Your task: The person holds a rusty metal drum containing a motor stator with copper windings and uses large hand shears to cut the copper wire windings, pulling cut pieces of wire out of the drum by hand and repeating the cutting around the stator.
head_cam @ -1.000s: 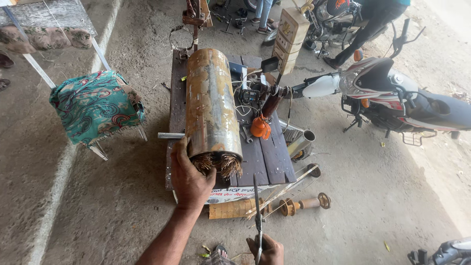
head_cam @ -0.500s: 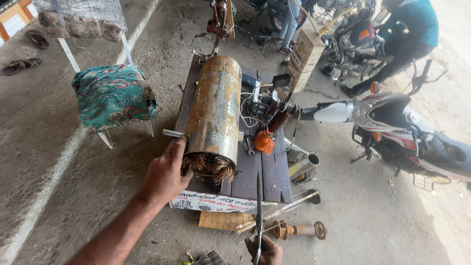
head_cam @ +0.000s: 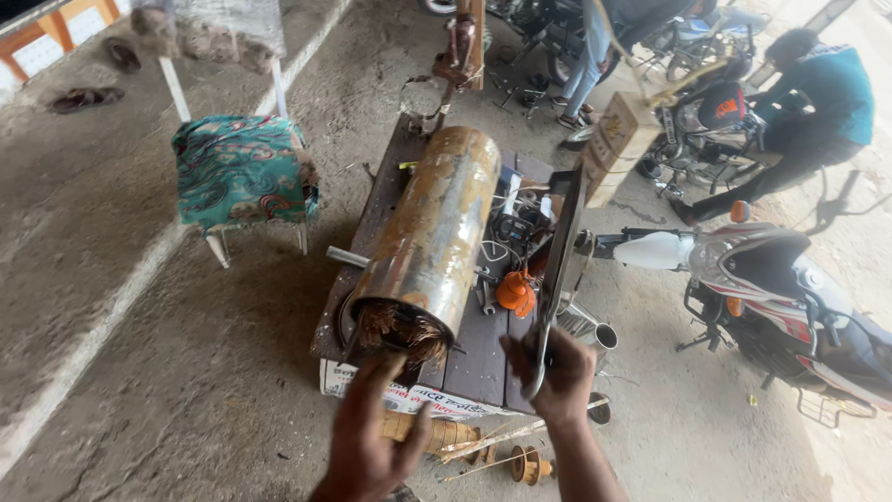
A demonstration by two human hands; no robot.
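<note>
A long rusty metal cylinder (head_cam: pixel 432 231) lies on a low dark wooden bench (head_cam: pixel 476 358), with frayed copper windings (head_cam: pixel 400 330) sticking out of its near end. My left hand (head_cam: pixel 372 437) hovers just below that end, fingers apart, touching nothing. Raised over the bench's right side, my right hand (head_cam: pixel 553 372) grips a long flat metal blade (head_cam: pixel 560 251) that points upward and away.
Small tools, wires and an orange part (head_cam: pixel 514 293) lie on the bench beside the cylinder. A patterned stool (head_cam: pixel 243 177) stands at the left. Motorcycles (head_cam: pixel 771 279) are parked at the right, where a person in a teal shirt (head_cam: pixel 818 102) crouches. Wooden spindles (head_cam: pixel 520 460) lie on the concrete floor.
My left hand has come off the cylinder's end and dropped back toward me. My right hand has lifted the blade from low down to up over the bench.
</note>
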